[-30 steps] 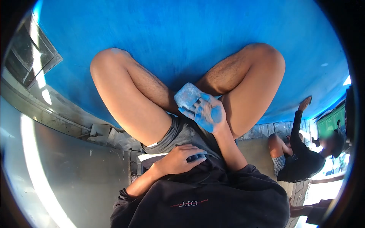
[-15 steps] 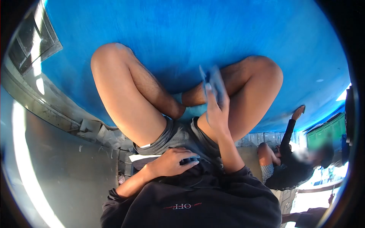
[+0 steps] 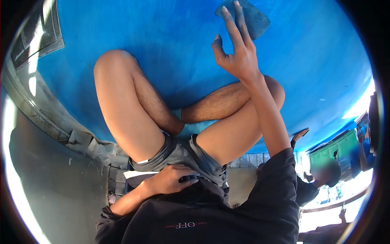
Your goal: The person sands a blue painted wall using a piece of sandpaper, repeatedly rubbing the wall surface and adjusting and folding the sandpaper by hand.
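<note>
My right hand (image 3: 239, 49) reaches forward to the blue surface (image 3: 162, 28). Two of its fingers lie over a dark grey sheet that looks like sandpaper (image 3: 256, 20), holding it against the surface, while the thumb stands apart. The fingertips are grey with dust. My left hand (image 3: 172, 179) rests on my lap over dark shorts (image 3: 178, 152), its fingers loosely bent and a gap showing between them and the thumb. I see nothing held in it.
My crossed legs (image 3: 122, 105) sit close to the blue surface. At the right, another person (image 3: 308, 187) in dark clothing has a hand (image 3: 301, 133) by the surface. A green panelled structure (image 3: 333, 148) stands behind. A large grey sheet-like surface (image 3: 61, 171) lies to the left.
My right hand has moved forward, away from my lap, with the sheet, now flat against the blue surface. My left hand stays on my lap. The view has shifted slightly.
</note>
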